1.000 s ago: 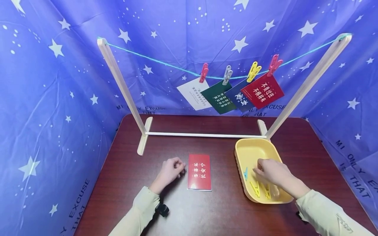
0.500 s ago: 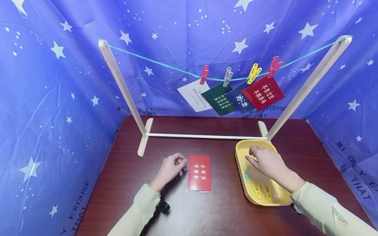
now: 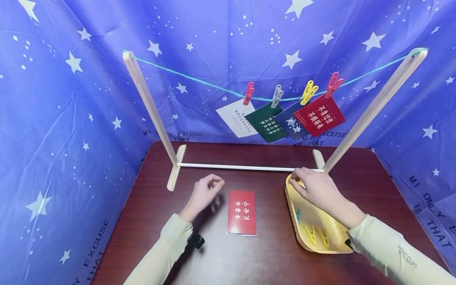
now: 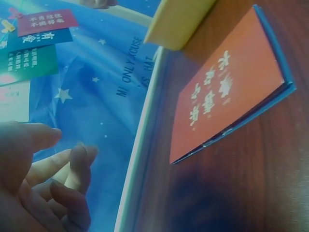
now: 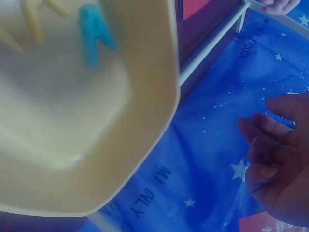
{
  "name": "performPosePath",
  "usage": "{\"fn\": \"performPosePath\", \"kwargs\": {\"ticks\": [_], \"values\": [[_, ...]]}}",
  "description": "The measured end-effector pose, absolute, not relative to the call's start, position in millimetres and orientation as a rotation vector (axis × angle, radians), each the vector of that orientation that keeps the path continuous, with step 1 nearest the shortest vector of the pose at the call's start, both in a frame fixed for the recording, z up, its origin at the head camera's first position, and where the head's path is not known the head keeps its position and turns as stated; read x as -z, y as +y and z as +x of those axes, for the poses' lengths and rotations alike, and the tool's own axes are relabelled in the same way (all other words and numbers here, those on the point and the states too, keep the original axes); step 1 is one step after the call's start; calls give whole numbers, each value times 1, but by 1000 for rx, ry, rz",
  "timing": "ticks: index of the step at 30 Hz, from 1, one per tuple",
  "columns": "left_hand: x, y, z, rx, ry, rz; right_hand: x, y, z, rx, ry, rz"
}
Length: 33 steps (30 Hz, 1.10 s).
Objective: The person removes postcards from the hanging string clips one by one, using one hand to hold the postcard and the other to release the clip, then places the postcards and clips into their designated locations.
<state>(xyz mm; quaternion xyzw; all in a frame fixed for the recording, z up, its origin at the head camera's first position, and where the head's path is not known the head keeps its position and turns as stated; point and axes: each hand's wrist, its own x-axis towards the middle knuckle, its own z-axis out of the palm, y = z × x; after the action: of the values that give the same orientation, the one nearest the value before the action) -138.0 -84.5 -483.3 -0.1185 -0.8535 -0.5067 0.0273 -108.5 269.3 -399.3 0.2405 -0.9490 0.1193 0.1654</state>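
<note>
My left hand (image 3: 206, 196) hovers over the table to the left of a stack of cards (image 3: 242, 213) with a red top card and white characters. Its fingers are loosely curled, and the left wrist view shows nothing between thumb and fingers. Over the far end of a yellow tray (image 3: 291, 225) is my right hand (image 3: 315, 188), fingers relaxed and bent. No object shows in that hand in the right wrist view. Inside the tray lie a blue clothespin (image 5: 94, 34) and two yellow clothespins (image 3: 310, 235), near its front and left side.
Behind stands a wooden frame with a left post (image 3: 151, 109), right post (image 3: 374, 111) and low crossbar (image 3: 235, 167). From its sagging teal string (image 3: 199, 81) hang white (image 3: 236, 118), green (image 3: 267, 124), blue (image 3: 290, 122) and red (image 3: 320, 116) cards, each under a clothespin.
My right hand has moved from inside the tray toward its far end, rising. My left hand has lifted and shifted slightly away from me. The card stack and hanging cards stay as they were.
</note>
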Motion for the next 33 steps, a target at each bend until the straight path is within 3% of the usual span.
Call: {"fn": "performPosePath", "kwargs": {"ticks": [33], "values": [[428,-55,-192,1993,-2261,-257,328,224,-155,-379,-2351,1021]]}}
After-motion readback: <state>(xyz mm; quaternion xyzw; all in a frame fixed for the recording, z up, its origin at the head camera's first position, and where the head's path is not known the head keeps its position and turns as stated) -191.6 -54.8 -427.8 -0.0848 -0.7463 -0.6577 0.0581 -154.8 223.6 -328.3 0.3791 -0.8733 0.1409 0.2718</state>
